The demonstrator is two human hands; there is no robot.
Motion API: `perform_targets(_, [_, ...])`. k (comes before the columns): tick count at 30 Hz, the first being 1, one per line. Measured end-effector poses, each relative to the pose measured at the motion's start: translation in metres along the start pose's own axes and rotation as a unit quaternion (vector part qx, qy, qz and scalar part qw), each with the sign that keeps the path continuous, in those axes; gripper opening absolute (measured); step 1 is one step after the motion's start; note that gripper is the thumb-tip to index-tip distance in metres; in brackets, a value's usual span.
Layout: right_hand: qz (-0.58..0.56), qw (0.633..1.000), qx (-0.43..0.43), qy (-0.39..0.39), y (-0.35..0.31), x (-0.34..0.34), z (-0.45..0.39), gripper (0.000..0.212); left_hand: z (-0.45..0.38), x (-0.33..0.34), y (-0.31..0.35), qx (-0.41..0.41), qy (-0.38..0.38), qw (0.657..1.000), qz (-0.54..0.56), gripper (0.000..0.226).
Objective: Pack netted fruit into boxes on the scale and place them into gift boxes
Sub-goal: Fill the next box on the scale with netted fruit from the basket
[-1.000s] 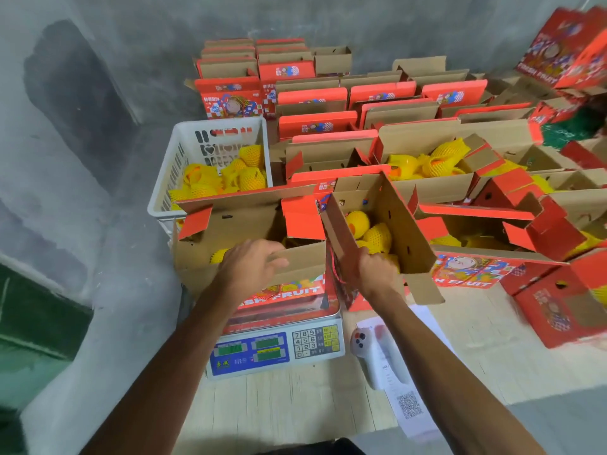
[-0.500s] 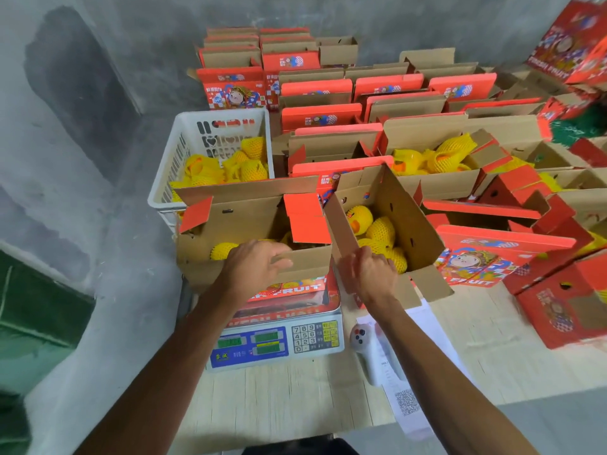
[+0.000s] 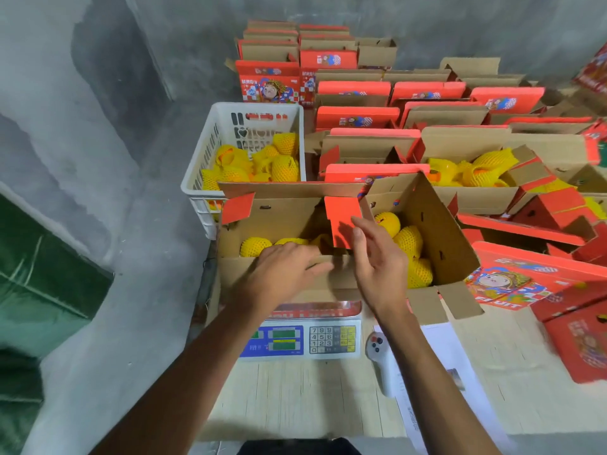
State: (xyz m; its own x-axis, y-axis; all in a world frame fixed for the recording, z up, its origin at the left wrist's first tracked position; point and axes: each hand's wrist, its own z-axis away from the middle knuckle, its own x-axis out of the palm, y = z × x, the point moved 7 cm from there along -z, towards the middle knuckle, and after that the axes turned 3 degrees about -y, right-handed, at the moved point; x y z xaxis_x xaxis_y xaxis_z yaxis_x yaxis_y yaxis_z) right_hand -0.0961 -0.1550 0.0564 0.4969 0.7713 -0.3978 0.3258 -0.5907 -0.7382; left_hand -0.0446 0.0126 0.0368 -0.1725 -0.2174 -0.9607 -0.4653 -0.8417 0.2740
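Note:
An open cardboard gift box (image 3: 272, 218) stands on the scale (image 3: 302, 336), with yellow netted fruit (image 3: 255, 246) inside. My left hand (image 3: 282, 274) lies over its near flap, fingers stretched along the edge. My right hand (image 3: 377, 261) hovers open between this box and a second open box (image 3: 440, 231) to the right, fingers near a red side flap (image 3: 341, 218). The second box holds several netted fruit (image 3: 410, 241).
A white plastic basket (image 3: 230, 126) of netted fruit stands behind the scale. Many red and brown gift boxes (image 3: 358, 116) fill the table's back and right. A white handheld device (image 3: 384, 362) and papers (image 3: 437, 372) lie right of the scale. A grey wall runs along the left.
My right hand has let go of the second box's edge and moved left toward the red flap, fingers opened. My left hand has stayed on the near flap. The view shifted closer.

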Motion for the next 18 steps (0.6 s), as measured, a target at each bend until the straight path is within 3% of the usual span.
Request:
perform_targets(3, [0.066,0.987,-0.114,-0.096,-0.039,0.034,0.012,0.021,0.001,-0.003,-0.016,-0.057,-0.023,0.997,-0.041,0.03])
perform_targets(6, [0.166,0.967,-0.13,-0.145,-0.058,0.064,0.02,0.025,0.0,-0.008,-0.032,-0.094,-0.043,0.994,-0.031,0.024])
perform_targets(9, [0.229,0.958,-0.092,-0.148,-0.061,0.075,0.017,0.029,-0.006,-0.011,-0.043,-0.1,-0.031,0.994,0.007,0.033])
perform_targets(14, [0.327,0.907,0.026,-0.263,-0.041,0.091,0.003,0.061,-0.005,-0.022,-0.066,-0.121,0.039,0.991,-0.031,0.065])
perform_targets(18, [0.346,0.901,0.057,-0.255,-0.034,0.079,-0.011,0.066,0.004,-0.032,-0.089,-0.149,0.091,0.983,-0.062,0.071])
